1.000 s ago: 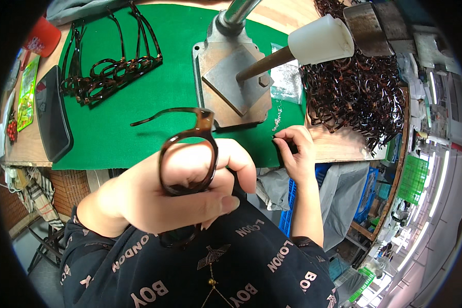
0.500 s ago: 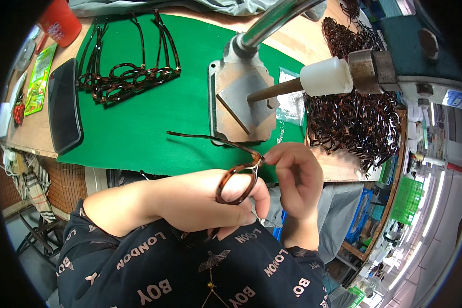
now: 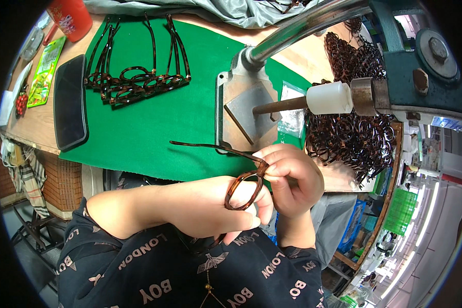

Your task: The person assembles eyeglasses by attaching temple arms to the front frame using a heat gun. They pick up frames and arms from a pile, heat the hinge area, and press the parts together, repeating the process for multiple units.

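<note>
My left hand (image 3: 210,208) is closed around a brown tortoiseshell eyeglass frame (image 3: 231,192), holding it near my chest. One round rim faces up between the fingers. Part of the other rim shows darkly below the left hand, against my shirt. One temple arm (image 3: 215,147) stretches out to the left, over the green mat (image 3: 138,133). With thumb and fingers, my right hand (image 3: 295,179) pinches the frame at the corner where this temple meets the rim. Whether anything tiny sits in that pinch is hidden.
A bench press with a metal base (image 3: 249,113) and white-collared rod (image 3: 328,98) stands just beyond my hands. Several tortoiseshell frames (image 3: 133,84) lie at the mat's far left, beside a black phone (image 3: 71,102). A large pile of brown frames (image 3: 344,138) covers the right side.
My right fingers have closed on the frame's hinge corner, and the rim has turned slightly. More of the lower rim shows. The whole view has shifted a little.
</note>
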`<state>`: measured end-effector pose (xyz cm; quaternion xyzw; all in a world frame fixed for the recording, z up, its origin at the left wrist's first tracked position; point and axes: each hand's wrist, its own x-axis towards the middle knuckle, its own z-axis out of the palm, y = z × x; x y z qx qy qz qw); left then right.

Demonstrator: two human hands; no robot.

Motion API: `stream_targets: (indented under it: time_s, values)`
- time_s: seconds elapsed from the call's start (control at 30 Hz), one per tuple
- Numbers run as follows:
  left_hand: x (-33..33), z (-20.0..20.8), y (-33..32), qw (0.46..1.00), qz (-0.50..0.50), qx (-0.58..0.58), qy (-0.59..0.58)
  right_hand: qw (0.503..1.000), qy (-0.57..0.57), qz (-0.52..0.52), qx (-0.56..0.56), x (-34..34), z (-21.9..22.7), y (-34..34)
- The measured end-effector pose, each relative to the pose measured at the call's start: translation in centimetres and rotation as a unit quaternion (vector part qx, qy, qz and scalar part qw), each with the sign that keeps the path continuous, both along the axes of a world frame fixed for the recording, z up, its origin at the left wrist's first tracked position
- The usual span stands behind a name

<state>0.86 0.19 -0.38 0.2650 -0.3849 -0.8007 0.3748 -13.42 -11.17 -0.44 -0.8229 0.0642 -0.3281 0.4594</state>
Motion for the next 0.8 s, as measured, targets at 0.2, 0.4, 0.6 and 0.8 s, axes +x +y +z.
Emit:
stream_targets:
  time_s: [0.2, 0.4, 0.6, 0.8]
  values:
    - [0.0, 0.6, 0.0, 0.999, 0.029, 0.027, 0.003, 0.957, -0.014, 0.051, 0.284, 0.1, -0.4, 0.5]
    - [0.0, 0.9, -0.1, 0.999, 0.032, 0.030, 0.008, 0.844, 0.026, 0.115, 0.523, 0.0, -0.5, -0.5]
    - [0.4, 2.4, -1.4, 0.999, 0.048, 0.020, 0.014, 0.931, -0.037, 0.002, 0.363, -0.2, 1.4, -0.1]
    - [1.2, 5.3, -4.9, 0.992, 0.119, -0.036, 0.003, 0.967, -0.102, -0.116, 0.203, -2.3, 3.8, -1.4]
